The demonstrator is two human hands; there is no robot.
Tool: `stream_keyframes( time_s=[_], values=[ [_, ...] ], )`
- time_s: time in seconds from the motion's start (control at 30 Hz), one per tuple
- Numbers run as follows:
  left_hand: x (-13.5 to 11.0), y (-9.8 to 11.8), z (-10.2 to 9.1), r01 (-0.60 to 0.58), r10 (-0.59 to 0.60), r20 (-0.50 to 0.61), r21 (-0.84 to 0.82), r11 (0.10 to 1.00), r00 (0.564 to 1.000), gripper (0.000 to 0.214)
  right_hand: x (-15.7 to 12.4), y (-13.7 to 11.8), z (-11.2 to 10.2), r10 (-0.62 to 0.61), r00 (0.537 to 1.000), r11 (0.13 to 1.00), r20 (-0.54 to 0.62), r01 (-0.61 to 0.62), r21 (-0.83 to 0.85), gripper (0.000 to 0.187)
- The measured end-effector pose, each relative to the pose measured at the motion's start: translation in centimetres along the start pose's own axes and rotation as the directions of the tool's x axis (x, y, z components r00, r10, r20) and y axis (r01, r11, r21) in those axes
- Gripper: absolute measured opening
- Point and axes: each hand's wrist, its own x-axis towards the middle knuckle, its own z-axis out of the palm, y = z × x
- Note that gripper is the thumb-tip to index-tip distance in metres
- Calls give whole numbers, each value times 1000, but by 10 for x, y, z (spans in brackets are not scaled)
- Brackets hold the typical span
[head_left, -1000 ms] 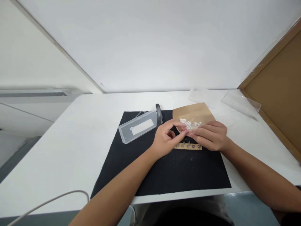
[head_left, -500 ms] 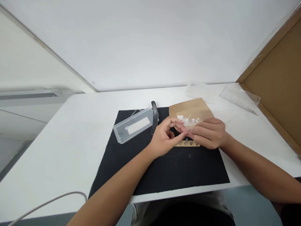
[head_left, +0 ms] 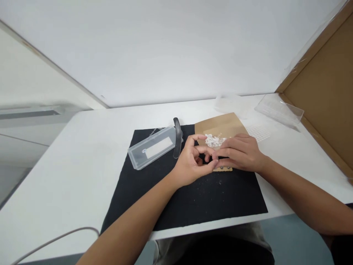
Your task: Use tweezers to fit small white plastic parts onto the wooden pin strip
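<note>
My left hand [head_left: 194, 158] and my right hand [head_left: 238, 152] meet fingertip to fingertip above a black mat [head_left: 187, 206]. Thumb and fingers of the left are pinched together, and the right's fingers close in at the same spot. Whatever they hold is too small or too hidden to make out. Just under the fingers lies a tan strip [head_left: 228, 169] with small round metallic pieces on it, partly covered by my hands. Behind them, a pile of small white pieces [head_left: 211, 140] rests on a sheet of brown paper [head_left: 226, 123].
On the mat's left lies a translucent plastic case [head_left: 135, 158] with a white label. A curved dark file-like strip [head_left: 178, 141] rests at its right end. Farther right are a sheet of small clear dots [head_left: 259, 133] and a clear plastic tray [head_left: 281, 110]. A cable [head_left: 63, 233] crosses the front left.
My fingers have shifted slightly at the shared pinch, with the left index finger raised and the right hand covering more of the white pieces. The whole view has moved a little.
</note>
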Motion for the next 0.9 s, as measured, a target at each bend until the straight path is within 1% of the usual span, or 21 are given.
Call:
stream_keyframes(
  time_s=[0.1,0.17,0.2,0.23,0.27,0.33,0.4,0.43,0.53,0.6,0.67,0.7,0.83,0.9],
  values=[
    [-1,0,-1,-49,47,33,61,997,998,60,-4,-2,0,19,1000,999,7,-19,32,24],
    [-1,1,-3,-140,129,75,171,975,989,55,-6,-3,-2,23,999,999,26,-24,32,26],
    [-1,1,-5,-207,188,99,250,946,977,50,-7,-3,-4,20,999,999,39,-21,37,29],
    [0,2,-7,-285,255,129,339,897,958,45,-8,-3,-6,15,998,999,58,-17,46,32],
    [0,3,-9,-364,324,166,428,827,931,39,-8,-3,-9,10,996,998,85,-15,58,35],
    [2,5,-13,-492,421,263,572,656,868,29,-6,-4,-16,-9,987,998,161,-2,70,39],
    [3,6,-17,-572,446,371,642,511,815,23,-2,-5,-23,-41,966,998,255,26,61,41],
    [4,6,-18,-597,441,414,656,462,796,20,0,-6,-26,-55,952,998,302,42,49,41],
    [4,6,-19,-648,426,499,665,370,755,18,5,-10,-29,-66,903,998,424,70,5,44],
    [5,6,-18,-678,429,535,655,332,727,18,5,-12,-27,-61,879,997,473,79,-17,47],
    [5,7,-17,-699,430,559,643,315,709,17,4,-12,-25,-56,866,996,498,82,-31,49],
    [5,7,-17,-700,424,565,641,314,708,17,3,-12,-23,-50,863,996,503,80,-37,50],
    [4,9,-16,-685,381,572,652,326,726,15,2,-12,-21,-32,857,996,514,72,-58,49],
    [4,9,-16,-693,378,583,642,328,719,16,2,-13,-21,-37,858,995,512,80,-61,47]
  ],
)
